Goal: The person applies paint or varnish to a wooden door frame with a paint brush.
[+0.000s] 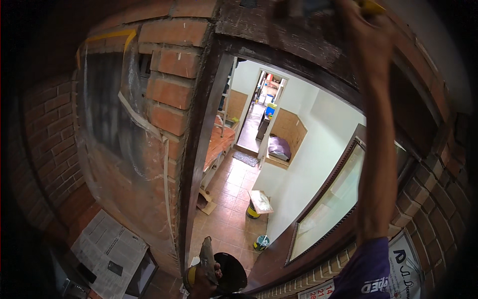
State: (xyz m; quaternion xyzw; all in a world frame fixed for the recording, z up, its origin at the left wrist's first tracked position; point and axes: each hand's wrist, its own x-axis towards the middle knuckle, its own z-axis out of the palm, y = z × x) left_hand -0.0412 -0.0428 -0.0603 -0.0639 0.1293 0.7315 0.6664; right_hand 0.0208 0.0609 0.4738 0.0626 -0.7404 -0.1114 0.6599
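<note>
My right hand, raised on a stretched arm, is closed round a tool with a yellow end. Blur hides most of it; a greyish part reaches left along the dark wooden lintel, whose surface looks worn and flaky. Low in the picture, my left hand is in shadow, its fingers wrapped at the rim of a black bucket with some yellow on its side. A greyish flat piece sticks up from that hand; its kind is unclear.
Plastic sheeting taped over a window covers the brick wall at left. Newspaper with a phone lies below it. Beyond the doorway stand a bucket topped by a board and a small paint pot. A glazed door is at right.
</note>
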